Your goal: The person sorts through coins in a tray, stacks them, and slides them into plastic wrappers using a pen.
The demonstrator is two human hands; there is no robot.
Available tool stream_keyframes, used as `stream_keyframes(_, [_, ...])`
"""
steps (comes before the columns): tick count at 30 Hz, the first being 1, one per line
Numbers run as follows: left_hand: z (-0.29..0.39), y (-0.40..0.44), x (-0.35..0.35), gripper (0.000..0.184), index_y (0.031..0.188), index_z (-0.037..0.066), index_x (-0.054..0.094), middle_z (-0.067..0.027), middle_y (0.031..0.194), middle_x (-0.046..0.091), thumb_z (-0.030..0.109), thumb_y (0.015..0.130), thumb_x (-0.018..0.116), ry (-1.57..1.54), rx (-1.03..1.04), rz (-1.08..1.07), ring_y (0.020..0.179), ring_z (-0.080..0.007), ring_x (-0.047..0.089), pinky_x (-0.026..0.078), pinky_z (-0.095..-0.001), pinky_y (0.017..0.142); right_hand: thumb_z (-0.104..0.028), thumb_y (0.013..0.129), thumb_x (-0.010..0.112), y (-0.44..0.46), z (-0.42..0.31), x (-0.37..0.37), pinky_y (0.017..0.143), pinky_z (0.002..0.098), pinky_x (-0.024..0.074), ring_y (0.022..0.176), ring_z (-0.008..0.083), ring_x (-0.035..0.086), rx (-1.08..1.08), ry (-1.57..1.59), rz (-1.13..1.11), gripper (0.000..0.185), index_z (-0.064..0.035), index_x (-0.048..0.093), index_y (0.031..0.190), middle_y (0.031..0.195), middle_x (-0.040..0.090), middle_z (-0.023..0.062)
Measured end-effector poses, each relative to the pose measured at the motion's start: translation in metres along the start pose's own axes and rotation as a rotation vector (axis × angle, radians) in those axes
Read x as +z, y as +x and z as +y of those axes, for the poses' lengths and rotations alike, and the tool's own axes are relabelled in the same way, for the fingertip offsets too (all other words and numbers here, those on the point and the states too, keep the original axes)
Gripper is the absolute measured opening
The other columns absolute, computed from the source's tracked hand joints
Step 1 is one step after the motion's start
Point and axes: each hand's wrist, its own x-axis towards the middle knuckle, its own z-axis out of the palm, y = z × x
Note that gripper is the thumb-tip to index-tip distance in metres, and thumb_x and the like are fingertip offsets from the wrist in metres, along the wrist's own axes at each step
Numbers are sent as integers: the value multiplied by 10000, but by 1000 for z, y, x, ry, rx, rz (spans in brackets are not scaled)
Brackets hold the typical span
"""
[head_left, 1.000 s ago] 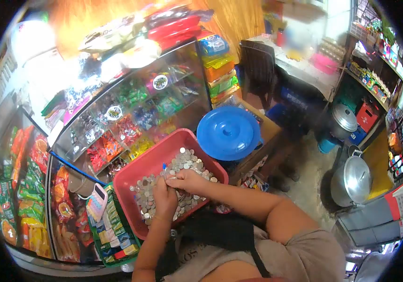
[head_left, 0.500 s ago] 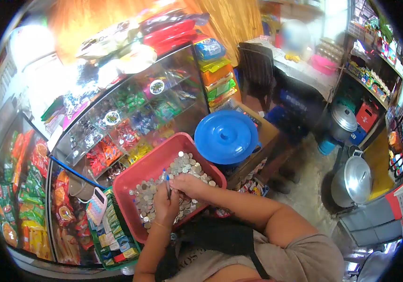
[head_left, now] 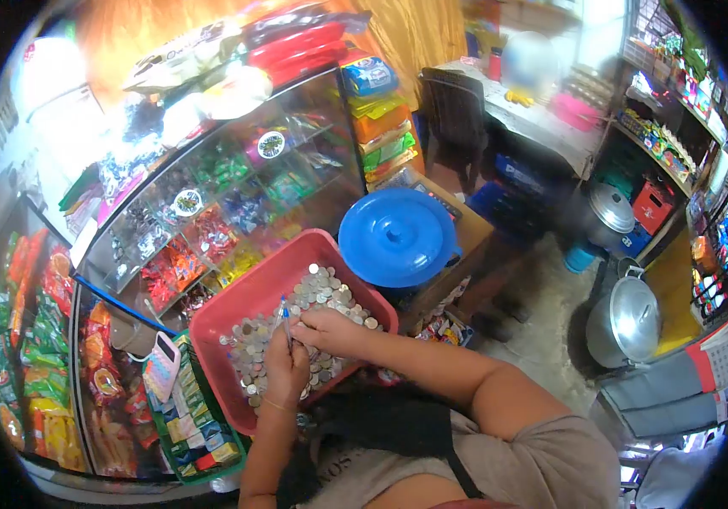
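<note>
A red plastic basin (head_left: 211, 318) holds a heap of loose silver coins (head_left: 249, 360). My left hand (head_left: 286, 366), with a thin band at its wrist, is closed over the coins and has a blue-capped clear pen (head_left: 285, 312) sticking up from it. Against its fingers sits my right hand (head_left: 332, 332), curled and meeting the left near the pen. Whatever the right fingers grip is hidden, so I cannot make it out. Both hands are above the middle of the basin.
A blue round lid (head_left: 398, 237) stands just beyond the basin. To the left are a green basket of packets (head_left: 198, 433), a pastel calculator (head_left: 163, 369) and a glass case of sweets (head_left: 237, 199). Large metal pots (head_left: 627, 327) stand on the right.
The whole scene has shifted slightly left and up in view. My hands stay together over the coins, and the pen is still in the left one, standing slightly more clear of the right fingers.
</note>
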Motion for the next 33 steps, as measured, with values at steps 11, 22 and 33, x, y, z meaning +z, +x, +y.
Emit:
stream_keyframes(11, [-3, 0, 9, 247, 1118, -29, 546, -231, 955, 621, 10, 879, 494, -16, -26, 44, 880, -380, 631, 506, -421, 791, -349, 940, 534, -1, -5, -1, 697, 436, 490, 787, 372, 645, 23, -78, -35, 399, 37, 624, 900, 842, 643, 245])
stream_keyframes(22, [-26, -3, 15, 272, 1156, -43, 513, -244, 997, 602, 24, 892, 499, -96, -45, 11, 918, -399, 613, 491, -429, 816, -366, 927, 525, 1, 8, 1, 714, 427, 494, 797, 363, 646, 49, -102, -93, 419, 8, 631, 1083, 851, 640, 246])
stream_keyframes(33, [-15, 3, 1, 305, 1196, -24, 512, -256, 1036, 607, 33, 897, 526, -27, 25, -23, 958, -431, 608, 490, -438, 823, -372, 945, 502, 4, -3, 1, 594, 402, 459, 620, 291, 572, 153, -47, -79, 394, -6, 625, 869, 688, 577, 168])
